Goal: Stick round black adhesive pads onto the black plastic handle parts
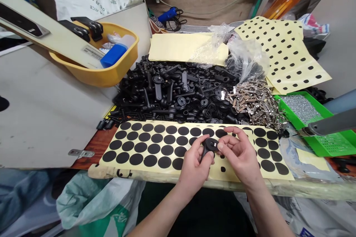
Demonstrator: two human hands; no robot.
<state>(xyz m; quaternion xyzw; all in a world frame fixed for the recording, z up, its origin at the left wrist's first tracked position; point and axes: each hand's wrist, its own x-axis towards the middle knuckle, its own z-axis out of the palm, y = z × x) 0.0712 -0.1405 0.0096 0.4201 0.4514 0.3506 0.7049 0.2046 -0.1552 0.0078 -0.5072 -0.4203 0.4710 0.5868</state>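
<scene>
My left hand (196,164) is closed around a black plastic part (210,144) with a round head and a short handle. A small shiny metal piece shows in its round face. At the right edge of that head is my right hand (240,155), thumb and index finger pinched together; what they hold, if anything, is too small to make out. Beneath both hands lie pale yellow sheets with round black stickers (150,160). A heap of black plastic parts (169,92) spreads behind the sheets, with a pile of small metal clips (257,103) at its right.
A green tray (330,148) of small silvery pieces stands at the right, with a grey tool arm (333,122) over it. At the left hangs a yellow bin (102,77). Dotted sheets (292,52) and clear plastic bags (247,57) lie at the back.
</scene>
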